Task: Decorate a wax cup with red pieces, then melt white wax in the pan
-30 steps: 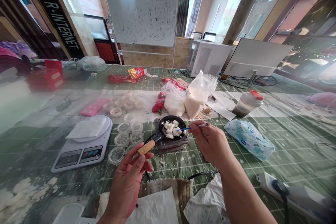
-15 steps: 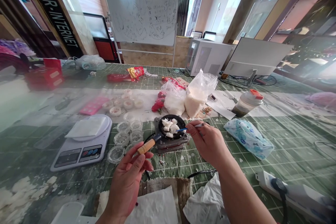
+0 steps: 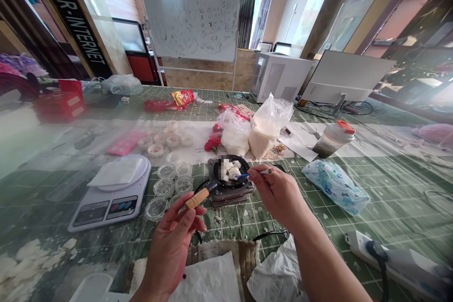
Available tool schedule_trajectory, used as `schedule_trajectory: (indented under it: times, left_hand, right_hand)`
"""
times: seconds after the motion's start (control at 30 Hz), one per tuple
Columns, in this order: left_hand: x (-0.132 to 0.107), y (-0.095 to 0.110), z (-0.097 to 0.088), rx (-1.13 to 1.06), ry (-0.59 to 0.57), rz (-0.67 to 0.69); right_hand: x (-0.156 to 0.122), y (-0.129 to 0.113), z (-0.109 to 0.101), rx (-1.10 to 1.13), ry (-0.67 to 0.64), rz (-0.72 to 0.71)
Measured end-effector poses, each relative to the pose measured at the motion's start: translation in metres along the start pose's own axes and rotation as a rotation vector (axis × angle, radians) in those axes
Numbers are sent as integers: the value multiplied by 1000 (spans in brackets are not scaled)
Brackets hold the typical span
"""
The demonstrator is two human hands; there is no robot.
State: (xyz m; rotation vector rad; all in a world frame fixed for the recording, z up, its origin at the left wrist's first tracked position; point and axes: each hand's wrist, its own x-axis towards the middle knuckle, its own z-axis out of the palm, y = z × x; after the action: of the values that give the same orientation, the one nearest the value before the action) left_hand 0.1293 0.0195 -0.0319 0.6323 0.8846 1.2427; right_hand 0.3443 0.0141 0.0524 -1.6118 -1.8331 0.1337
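My left hand [image 3: 177, 229] is closed on the wooden handle [image 3: 197, 197] of a small black frying pan [image 3: 244, 164]. The pan rests on a dark hot plate [image 3: 231, 197]. White chunks [image 3: 232, 170] lie in the pan; a pixelated patch covers some of them. Between the fingers of my right hand [image 3: 272, 188] is a thin stick-like tool [image 3: 243, 175] with a blue end, its tip among the chunks. Its exact kind cannot be made out.
Left of the pan stand several clear round jars [image 3: 164, 186] and a white kitchen scale [image 3: 109, 193]. Behind it are bags of white material [image 3: 264, 132]. A tissue pack [image 3: 335, 186], a shaker bottle [image 3: 334, 139] and a power strip [image 3: 396, 264] lie to the right.
My right hand has shifted slightly left, and the blue tip now sits a little further left among the chunks. My left hand and the pan stay put.
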Motion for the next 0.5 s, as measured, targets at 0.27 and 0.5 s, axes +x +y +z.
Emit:
schedule_trajectory:
  times: [0.27, 0.5]
  left_hand:
    - [0, 0, -1, -3, 3, -8]
    - [0, 1, 1, 5, -5, 0]
  right_hand:
    - [2, 1, 5, 27, -12, -2]
    - [-1, 10, -13, -9, 149, 67]
